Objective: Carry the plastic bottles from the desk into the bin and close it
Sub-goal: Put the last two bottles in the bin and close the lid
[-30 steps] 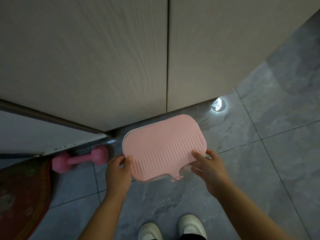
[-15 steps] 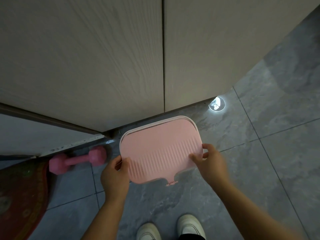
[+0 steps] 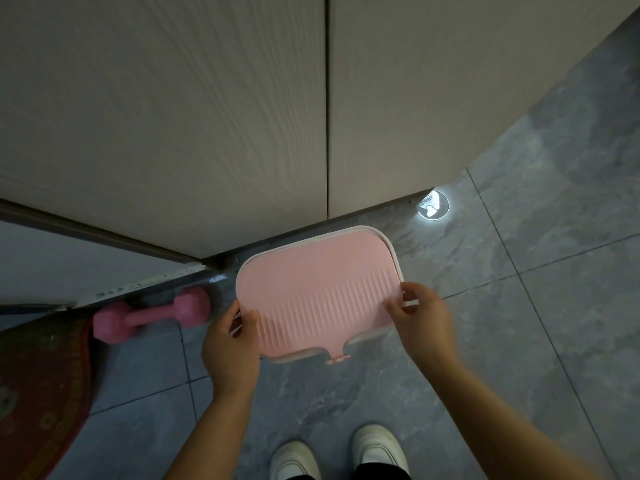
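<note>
Here the pink lid [image 3: 318, 292] sits between both hands.

Single head view, steep downward look, close above pink bin lid [image 3: 317, 292], floor [image 3: 519, 341] and own shoes [image 3: 375, 448].

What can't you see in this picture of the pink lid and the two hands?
Head view only:
- Inside of the white plastic bin: covered by the ribbed pink lid, so no bottles can be seen.
- Red patterned mat: cut off by the left edge.
- Left hand and right hand: fingertips hidden under the lid's edges.
- Desk: out of frame.
</note>
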Available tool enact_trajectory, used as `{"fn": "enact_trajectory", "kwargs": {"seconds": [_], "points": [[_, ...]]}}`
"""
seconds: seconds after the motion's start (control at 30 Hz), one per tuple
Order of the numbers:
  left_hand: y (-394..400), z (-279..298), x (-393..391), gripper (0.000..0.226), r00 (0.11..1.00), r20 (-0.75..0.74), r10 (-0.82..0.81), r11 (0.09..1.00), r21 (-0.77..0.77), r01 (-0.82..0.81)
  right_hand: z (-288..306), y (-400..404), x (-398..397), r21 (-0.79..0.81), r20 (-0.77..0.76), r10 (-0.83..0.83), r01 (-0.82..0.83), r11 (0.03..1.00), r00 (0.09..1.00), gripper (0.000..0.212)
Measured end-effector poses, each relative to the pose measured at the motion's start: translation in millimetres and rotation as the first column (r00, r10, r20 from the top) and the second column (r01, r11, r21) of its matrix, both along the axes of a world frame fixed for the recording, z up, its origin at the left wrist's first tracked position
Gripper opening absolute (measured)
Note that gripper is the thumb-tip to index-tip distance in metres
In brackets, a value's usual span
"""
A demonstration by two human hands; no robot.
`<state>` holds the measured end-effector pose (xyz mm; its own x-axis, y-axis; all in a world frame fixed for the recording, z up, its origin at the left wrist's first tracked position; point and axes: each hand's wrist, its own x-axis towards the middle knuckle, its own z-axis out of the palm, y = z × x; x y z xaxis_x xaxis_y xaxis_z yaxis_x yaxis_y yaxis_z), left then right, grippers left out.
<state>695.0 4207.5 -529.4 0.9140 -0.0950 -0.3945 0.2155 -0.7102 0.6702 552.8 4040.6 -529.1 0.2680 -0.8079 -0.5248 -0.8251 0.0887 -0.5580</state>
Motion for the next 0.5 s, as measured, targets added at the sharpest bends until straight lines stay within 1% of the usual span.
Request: {"fn": "enact_trajectory", "kwargs": {"seconds": [0.13,0.33,0.5], "points": [[-2.2,-2.5,2.3,0.035,1.0,0.006,-0.005,1.0,0.003,0.005,-1.0,-2.2,3.0,-0.015,0.001,0.022,-0.022,1.0,1.0,0.04],[-1.5,-3.4,0.2,0.039,0.996,0.004,-0.085,0.995,0.057,0.085,-2.4,-5.3,2.6,0.013,-0.03,0.051,-0.051,0.999,0.998,0.043],[-1.9,-3.3,-1.1,0.032,0.984,0.011,-0.177,0.977,0.125,0.174,-3.3,-1.8,3.5,0.017,-0.031,0.065,-0.064,0.998,0.997,0.043]]}}
